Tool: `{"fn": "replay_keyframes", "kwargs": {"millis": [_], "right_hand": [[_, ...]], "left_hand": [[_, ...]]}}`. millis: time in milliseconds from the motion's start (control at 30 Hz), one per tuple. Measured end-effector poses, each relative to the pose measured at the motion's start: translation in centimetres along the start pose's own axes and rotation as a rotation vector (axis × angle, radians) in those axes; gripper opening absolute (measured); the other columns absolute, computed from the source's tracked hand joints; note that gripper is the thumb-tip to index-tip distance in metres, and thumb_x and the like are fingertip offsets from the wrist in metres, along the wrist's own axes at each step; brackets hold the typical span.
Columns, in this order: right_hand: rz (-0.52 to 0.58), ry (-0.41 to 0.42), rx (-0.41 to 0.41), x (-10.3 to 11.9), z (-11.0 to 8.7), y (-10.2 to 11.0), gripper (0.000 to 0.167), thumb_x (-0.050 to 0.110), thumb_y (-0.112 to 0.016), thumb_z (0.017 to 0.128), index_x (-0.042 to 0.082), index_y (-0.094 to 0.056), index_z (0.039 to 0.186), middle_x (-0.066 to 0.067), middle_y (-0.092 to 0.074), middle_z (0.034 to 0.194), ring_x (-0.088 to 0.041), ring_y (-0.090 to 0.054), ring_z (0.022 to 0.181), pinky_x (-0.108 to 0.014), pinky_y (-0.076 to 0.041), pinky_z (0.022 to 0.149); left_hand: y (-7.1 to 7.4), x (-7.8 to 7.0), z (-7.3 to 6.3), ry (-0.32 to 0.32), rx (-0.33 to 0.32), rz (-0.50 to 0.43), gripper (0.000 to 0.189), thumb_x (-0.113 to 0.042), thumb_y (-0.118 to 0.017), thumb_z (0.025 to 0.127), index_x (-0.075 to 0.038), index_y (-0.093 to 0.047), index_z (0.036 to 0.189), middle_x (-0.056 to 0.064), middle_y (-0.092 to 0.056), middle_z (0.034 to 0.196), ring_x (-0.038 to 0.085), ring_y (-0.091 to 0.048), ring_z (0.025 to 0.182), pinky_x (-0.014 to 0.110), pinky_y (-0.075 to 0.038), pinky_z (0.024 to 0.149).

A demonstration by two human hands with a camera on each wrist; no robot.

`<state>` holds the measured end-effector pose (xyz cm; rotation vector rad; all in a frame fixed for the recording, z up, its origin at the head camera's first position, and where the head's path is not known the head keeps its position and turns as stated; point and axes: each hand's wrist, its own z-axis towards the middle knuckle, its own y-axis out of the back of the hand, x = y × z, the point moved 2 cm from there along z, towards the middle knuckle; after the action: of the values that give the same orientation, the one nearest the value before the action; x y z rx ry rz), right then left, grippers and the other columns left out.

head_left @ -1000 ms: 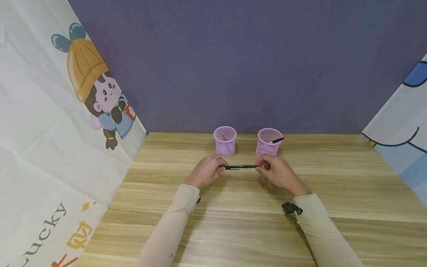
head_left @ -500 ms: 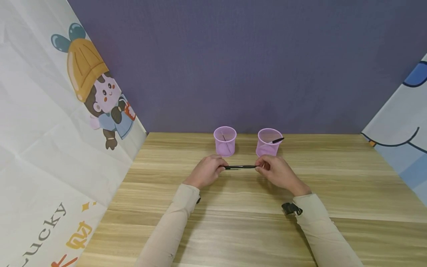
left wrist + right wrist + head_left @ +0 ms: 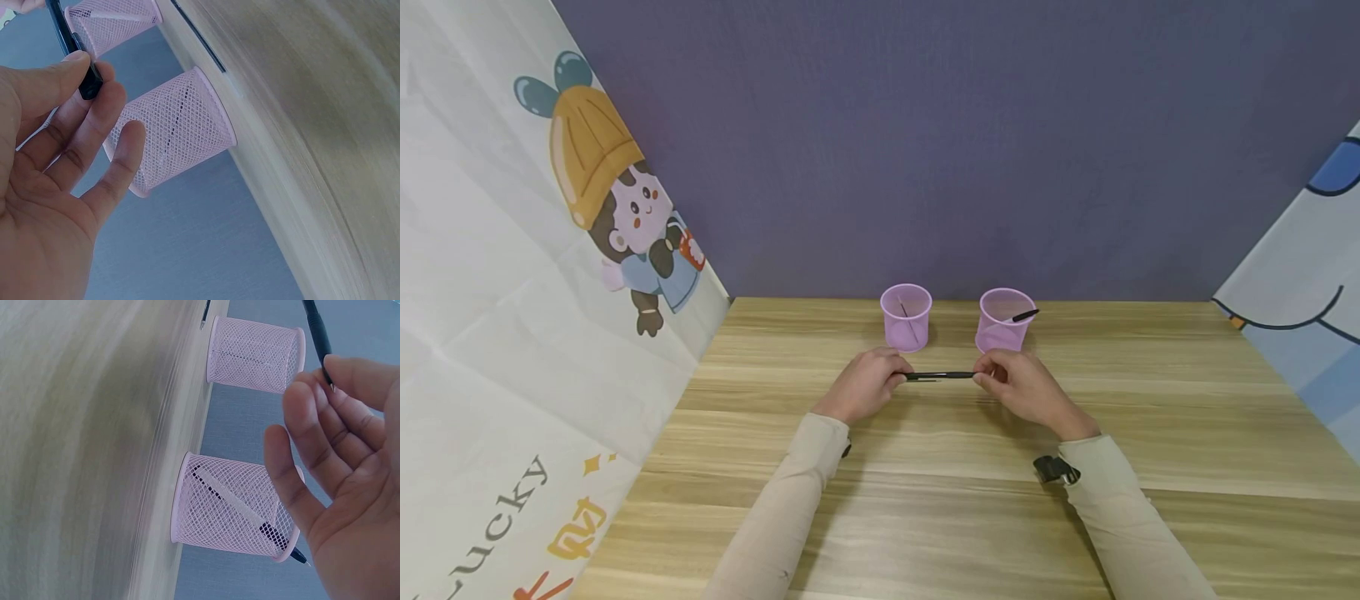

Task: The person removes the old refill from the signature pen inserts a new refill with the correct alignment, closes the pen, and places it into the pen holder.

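A black pen (image 3: 942, 375) is held level above the table between both hands. My left hand (image 3: 867, 385) pinches its clip end between thumb and fingers; the clip shows in the left wrist view beside the thumb. At the pointed end, my right hand (image 3: 1026, 385) pinches the pen, and the metal tip (image 3: 332, 388) pokes out past the fingertips. A thin dark pen refill (image 3: 199, 36) lies on the table below the pen. Behind the hands stand two pink mesh cups, the left cup (image 3: 895, 335) and the right cup (image 3: 992, 337).
In the left cup leans a thin dark stick like a refill (image 3: 907, 318). The right cup holds a pen (image 3: 1025, 316) with a black grip and pale barrel, jutting over the rim. Both cups stand near the back edge of the wooden table (image 3: 940, 517), before a dark blue-grey wall (image 3: 955, 150).
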<state>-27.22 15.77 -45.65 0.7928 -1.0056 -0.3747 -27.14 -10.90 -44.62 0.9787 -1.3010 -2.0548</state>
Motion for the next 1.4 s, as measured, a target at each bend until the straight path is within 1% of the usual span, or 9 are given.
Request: {"fn": "replay_keyframes", "kwargs": {"millis": [200,367,667,933,1167,1400], "right_hand": [[-0.004,-0.017,0.002,0.00,-0.04,-0.04,0.009,0.017,-0.070,0.097,0.011,-0.073,0.092,0.006,-0.062,0.073,-0.007,-0.052,0.066,-0.023,-0.046,0.059],[-0.001,-0.025,0.001,-0.03,-0.04,-0.06,0.005,0.015,-0.071,0.097,0.013,-0.073,0.093,0.006,-0.062,0.074,-0.008,-0.052,0.066,-0.024,-0.045,0.060],[-0.013,-0.028,0.006,-0.11,-0.04,-0.15,0.006,0.013,-0.070,0.097,0.010,-0.074,0.094,0.006,-0.062,0.074,-0.009,-0.051,0.067,-0.024,-0.045,0.061],[-0.024,-0.020,0.008,-0.22,-0.02,-0.13,0.010,0.014,-0.067,0.099,0.008,-0.073,0.093,0.006,-0.059,0.070,-0.007,-0.050,0.063,-0.024,-0.043,0.057],[-0.016,-0.004,0.002,-0.20,0.06,-0.14,0.013,0.013,-0.066,0.099,0.008,-0.072,0.088,0.007,-0.057,0.067,-0.004,-0.048,0.058,-0.023,-0.043,0.054],[-0.008,-0.004,0.017,-0.22,0.00,-0.14,0.016,0.013,-0.065,0.100,0.007,-0.071,0.086,0.006,-0.057,0.068,-0.005,-0.048,0.058,-0.024,-0.043,0.054]], "left_hand": [[-0.01,-0.03,0.04,0.000,0.001,-0.001,0.015,-0.007,-0.070,0.095,-0.011,-0.078,0.108,0.000,-0.076,0.106,0.016,-0.070,0.103,0.033,-0.056,0.099],[-0.03,-0.05,0.07,0.002,0.002,-0.003,0.015,-0.007,-0.070,0.095,-0.011,-0.078,0.108,0.000,-0.076,0.106,0.017,-0.070,0.104,0.033,-0.056,0.100],[0.04,-0.11,0.06,-0.009,0.001,0.002,0.016,-0.007,-0.070,0.095,-0.011,-0.077,0.109,0.000,-0.076,0.107,0.017,-0.071,0.104,0.034,-0.056,0.100],[0.02,-0.09,0.06,-0.012,-0.002,0.004,0.016,-0.007,-0.069,0.096,-0.011,-0.077,0.109,0.000,-0.075,0.106,0.017,-0.070,0.104,0.034,-0.056,0.099],[0.03,-0.10,0.05,-0.013,-0.006,-0.001,0.016,-0.007,-0.069,0.096,-0.010,-0.077,0.109,0.001,-0.075,0.106,0.018,-0.070,0.105,0.035,-0.056,0.100],[0.04,-0.09,0.08,-0.005,-0.003,0.002,0.016,-0.007,-0.068,0.097,-0.011,-0.077,0.110,0.000,-0.076,0.108,0.017,-0.070,0.105,0.034,-0.056,0.099]]}}
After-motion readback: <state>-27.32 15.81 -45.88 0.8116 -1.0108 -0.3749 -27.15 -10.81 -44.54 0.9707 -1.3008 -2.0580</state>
